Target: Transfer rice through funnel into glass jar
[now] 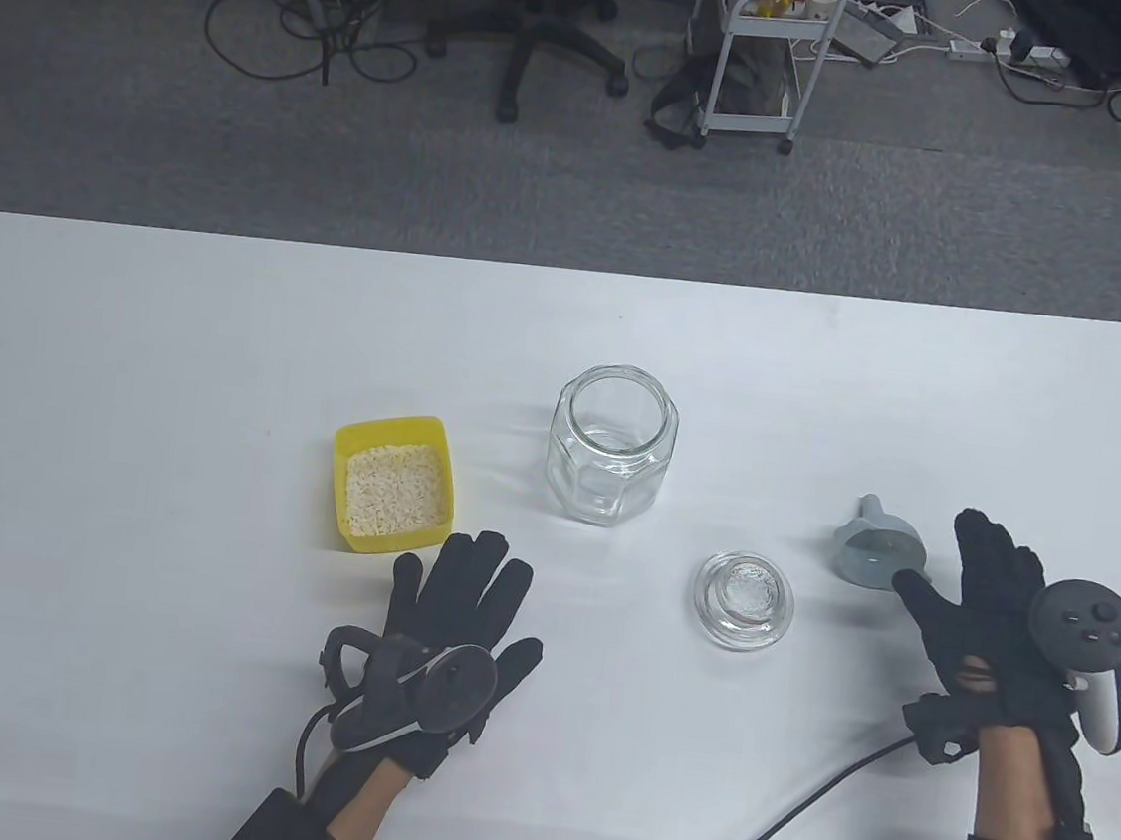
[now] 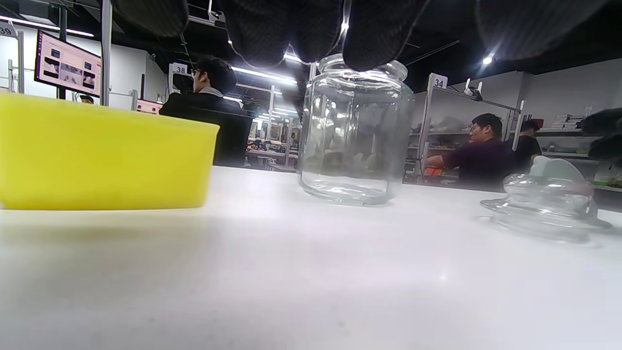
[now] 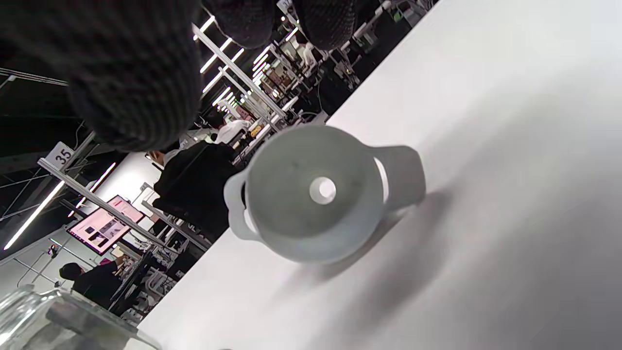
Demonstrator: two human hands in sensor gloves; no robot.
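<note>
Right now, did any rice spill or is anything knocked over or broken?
No spill: the rice is all inside the yellow tub. The glass jar stands upright and empty, its lid off beside it. Only the grey funnel looks odd, lying tipped on its side near the right hand. Nothing looks broken.

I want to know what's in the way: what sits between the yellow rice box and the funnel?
In the table view, the open glass jar and its glass lid lie between the rice box and the funnel.
</note>
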